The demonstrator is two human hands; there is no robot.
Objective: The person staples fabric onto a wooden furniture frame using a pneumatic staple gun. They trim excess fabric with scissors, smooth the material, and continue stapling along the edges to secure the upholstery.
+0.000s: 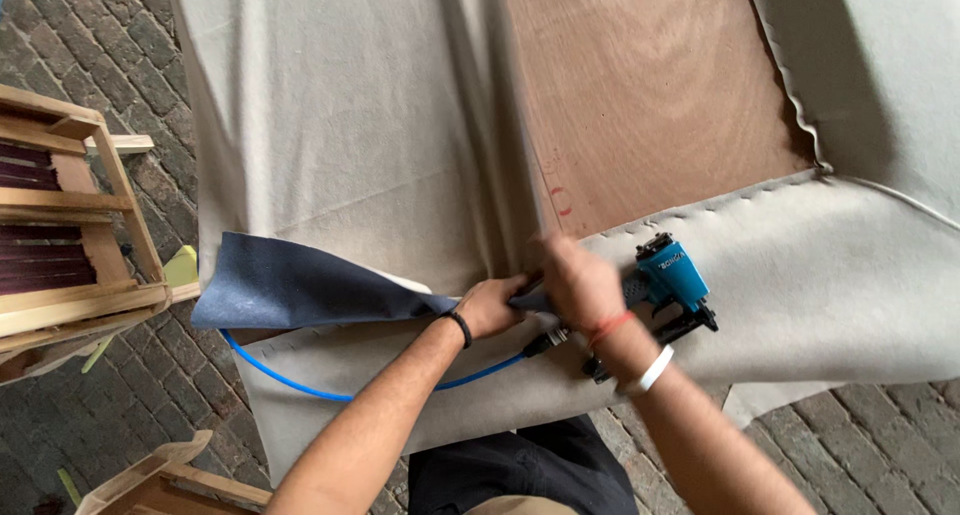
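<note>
My left hand [492, 305] pinches the right end of a dark blue fabric piece [300, 285] that spreads leftward over beige cloth [350, 125]. My right hand [578, 280] grips the same blue fabric just right of the left hand. A teal pneumatic staple gun [668, 275] lies on the beige cloth directly behind my right wrist, untouched. Its blue air hose [320, 387] curves left under the fabric. The beige cloth is stapled along the edges of a brown plywood panel [650, 85].
Wooden frames [70, 225] stand at the left on a brick-paved floor [120, 395]. Another wooden frame piece [160, 480] shows at the bottom left. My dark trousers [520, 470] are at the bottom middle.
</note>
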